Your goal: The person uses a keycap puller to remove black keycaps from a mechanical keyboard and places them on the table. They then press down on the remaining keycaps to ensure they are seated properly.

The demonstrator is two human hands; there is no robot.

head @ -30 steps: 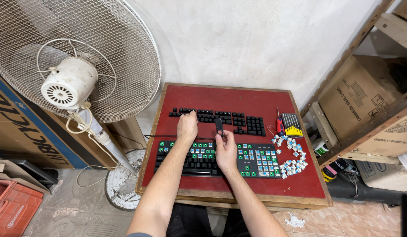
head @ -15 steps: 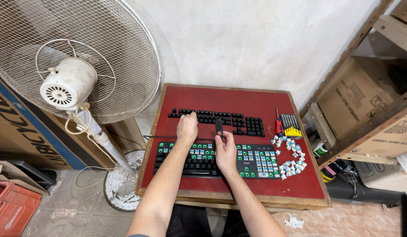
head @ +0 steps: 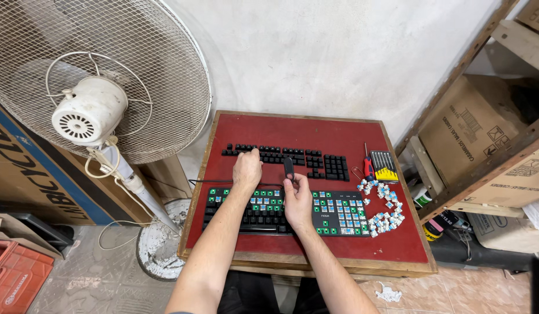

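Note:
A black keyboard (head: 339,213) with exposed green and blue switches lies on a red-topped wooden table (head: 316,131). Beyond it, rows of removed black keycaps (head: 292,157) are laid out in keyboard order. My left hand (head: 246,167) rests fingers down at the near edge of those keycaps. My right hand (head: 297,200) is over the keyboard's middle, holding a small black keycap puller (head: 289,168) upright. A heap of loose blue and white switches (head: 384,206) sits right of the keyboard.
A red-handled screwdriver (head: 368,166) and a yellow bit set (head: 385,166) lie at the table's right. A white pedestal fan (head: 89,110) stands to the left, wooden shelving with cardboard boxes (head: 473,134) to the right, a red crate (head: 16,279) on the floor.

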